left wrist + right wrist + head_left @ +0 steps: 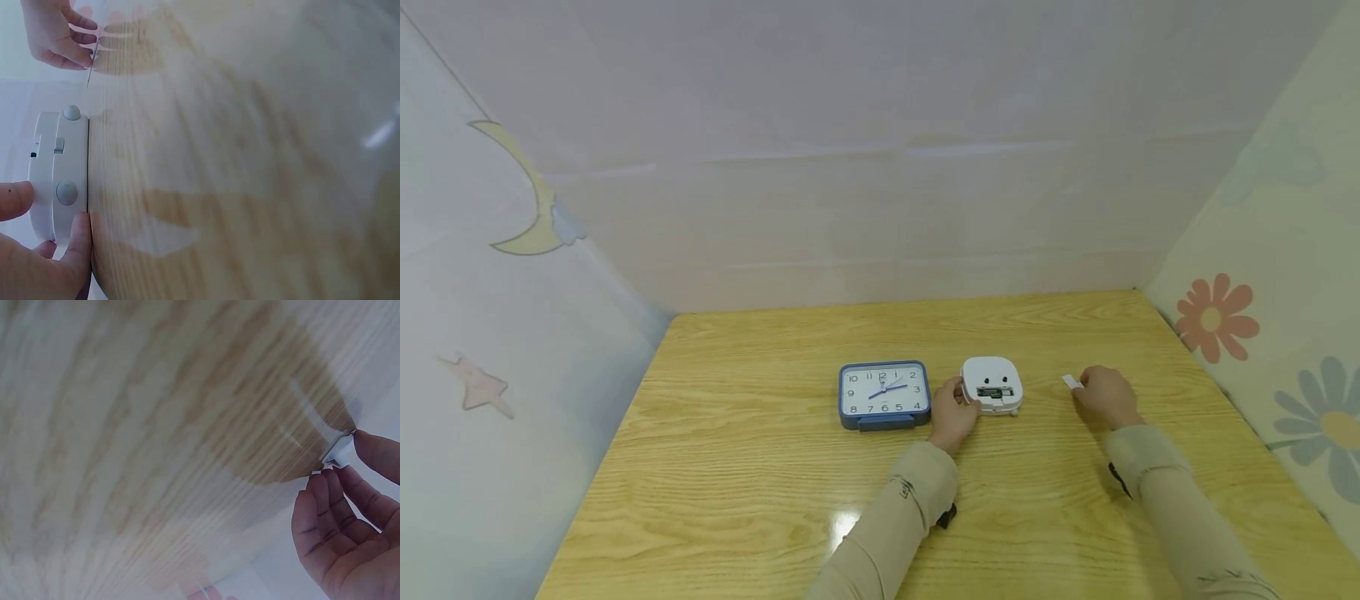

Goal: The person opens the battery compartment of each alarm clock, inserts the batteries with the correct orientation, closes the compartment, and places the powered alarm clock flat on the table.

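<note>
A small white clock (992, 371) lies on its front on the table, its back up with a battery compartment (995, 392) uncovered and something dark green inside. My left hand (954, 415) holds the clock's left side. In the left wrist view the thumb (14, 200) touches the upper part of the white casing (44, 164), and fingers lie along its side near a round foot (67, 192). Further right, my right hand (1108, 395) pinches a small white battery cover (1072, 382) at the table surface. The cover (338, 450) is partly hidden by the fingertips in the right wrist view.
A blue rectangular alarm clock (884, 392) stands left of my left hand, its white dial facing me. The wood-grain table (737, 467) ends at a pale cloth backdrop (880, 208) behind. Printed cloth walls (1285, 367) flank both sides.
</note>
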Demonstrator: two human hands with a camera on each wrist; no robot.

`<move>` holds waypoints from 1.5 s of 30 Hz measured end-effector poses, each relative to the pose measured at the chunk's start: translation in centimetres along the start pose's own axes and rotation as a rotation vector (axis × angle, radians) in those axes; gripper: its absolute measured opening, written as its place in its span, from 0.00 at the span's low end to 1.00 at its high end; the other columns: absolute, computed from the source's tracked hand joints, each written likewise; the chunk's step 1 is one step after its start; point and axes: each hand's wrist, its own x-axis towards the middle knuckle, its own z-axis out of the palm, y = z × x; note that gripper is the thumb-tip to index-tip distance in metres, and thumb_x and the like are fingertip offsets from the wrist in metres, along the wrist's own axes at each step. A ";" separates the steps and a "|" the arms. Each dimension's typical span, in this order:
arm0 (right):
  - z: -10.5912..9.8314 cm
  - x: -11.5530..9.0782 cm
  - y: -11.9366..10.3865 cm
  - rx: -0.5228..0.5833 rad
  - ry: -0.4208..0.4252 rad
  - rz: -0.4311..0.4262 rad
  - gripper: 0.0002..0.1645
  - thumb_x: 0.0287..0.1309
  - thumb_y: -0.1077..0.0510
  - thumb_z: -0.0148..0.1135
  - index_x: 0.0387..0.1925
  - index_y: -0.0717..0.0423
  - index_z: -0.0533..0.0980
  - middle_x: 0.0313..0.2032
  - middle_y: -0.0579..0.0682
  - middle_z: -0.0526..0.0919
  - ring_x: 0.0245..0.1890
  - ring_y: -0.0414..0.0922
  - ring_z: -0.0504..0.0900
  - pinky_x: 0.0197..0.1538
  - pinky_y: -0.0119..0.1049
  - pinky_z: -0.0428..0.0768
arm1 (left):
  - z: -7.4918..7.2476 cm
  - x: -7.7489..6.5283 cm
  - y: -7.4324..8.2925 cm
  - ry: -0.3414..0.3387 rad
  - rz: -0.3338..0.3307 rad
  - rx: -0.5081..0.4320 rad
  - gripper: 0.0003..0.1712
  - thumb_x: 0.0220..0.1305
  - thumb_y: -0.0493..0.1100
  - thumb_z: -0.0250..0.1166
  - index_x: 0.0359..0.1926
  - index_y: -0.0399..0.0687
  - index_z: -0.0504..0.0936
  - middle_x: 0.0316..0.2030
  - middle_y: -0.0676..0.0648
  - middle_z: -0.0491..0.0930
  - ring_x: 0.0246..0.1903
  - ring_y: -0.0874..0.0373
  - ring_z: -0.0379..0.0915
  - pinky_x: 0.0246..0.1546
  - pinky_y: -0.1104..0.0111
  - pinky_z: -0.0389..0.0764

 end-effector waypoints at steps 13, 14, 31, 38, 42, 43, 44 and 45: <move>0.4 0.2 -0.3 -0.011 0.042 0.008 0.15 0.51 0.64 0.55 0.37 0.74 0.72 0.31 0.67 0.77 0.23 0.52 0.75 0.21 0.41 0.73 | -0.2 -0.2 0.0 -0.006 0.014 0.006 0.27 0.50 0.33 0.64 0.54 0.37 0.72 0.40 0.46 0.74 0.41 0.55 0.70 0.43 0.64 0.73; 0.4 0.1 -0.3 -0.013 0.045 0.006 0.15 0.50 0.64 0.55 0.37 0.74 0.72 0.31 0.68 0.77 0.24 0.52 0.75 0.21 0.41 0.73 | -0.2 -0.2 0.0 -0.008 0.017 0.008 0.27 0.51 0.33 0.64 0.54 0.37 0.72 0.40 0.47 0.74 0.41 0.55 0.70 0.43 0.64 0.73; 0.3 -0.2 -0.5 0.021 -0.011 0.042 0.13 0.56 0.61 0.52 0.32 0.72 0.75 0.23 0.57 0.78 0.19 0.45 0.72 0.19 0.36 0.71 | -0.2 -0.2 0.3 -0.014 -0.005 -0.009 0.27 0.52 0.34 0.65 0.55 0.38 0.72 0.40 0.47 0.73 0.42 0.55 0.69 0.44 0.63 0.72; 0.2 -0.4 -1.0 0.015 0.001 0.042 0.10 0.57 0.65 0.48 0.29 0.70 0.73 0.20 0.56 0.75 0.17 0.45 0.70 0.17 0.35 0.70 | -0.2 -0.3 0.3 -0.017 0.003 -0.006 0.27 0.52 0.33 0.64 0.55 0.38 0.72 0.40 0.47 0.73 0.41 0.56 0.69 0.43 0.63 0.72; 0.2 -0.4 -1.2 0.012 0.038 0.030 0.11 0.57 0.67 0.41 0.23 0.67 0.68 0.16 0.54 0.69 0.14 0.43 0.64 0.16 0.32 0.64 | -0.2 -0.3 0.3 -0.012 0.003 -0.005 0.27 0.51 0.33 0.65 0.55 0.38 0.72 0.39 0.47 0.73 0.40 0.56 0.69 0.43 0.63 0.72; 0.2 -0.4 -1.2 0.012 0.046 0.027 0.11 0.57 0.68 0.40 0.21 0.65 0.66 0.15 0.53 0.67 0.14 0.43 0.62 0.16 0.32 0.62 | -0.2 -0.3 0.3 -0.011 -0.001 -0.006 0.27 0.51 0.33 0.65 0.55 0.38 0.72 0.39 0.47 0.73 0.40 0.56 0.69 0.43 0.64 0.72; 0.2 -0.3 -1.1 0.010 0.053 0.023 0.12 0.57 0.67 0.40 0.21 0.64 0.65 0.15 0.52 0.66 0.14 0.42 0.62 0.16 0.32 0.62 | -0.2 -0.3 0.3 -0.010 0.000 -0.005 0.27 0.51 0.33 0.65 0.55 0.38 0.72 0.39 0.47 0.73 0.40 0.56 0.69 0.43 0.63 0.72; 0.3 -0.3 -1.1 0.010 0.058 0.020 0.11 0.57 0.67 0.40 0.21 0.64 0.65 0.15 0.53 0.67 0.14 0.42 0.62 0.16 0.32 0.62 | -0.2 -0.3 0.2 -0.010 0.000 -0.005 0.27 0.51 0.33 0.65 0.54 0.38 0.72 0.40 0.47 0.73 0.40 0.56 0.69 0.43 0.63 0.72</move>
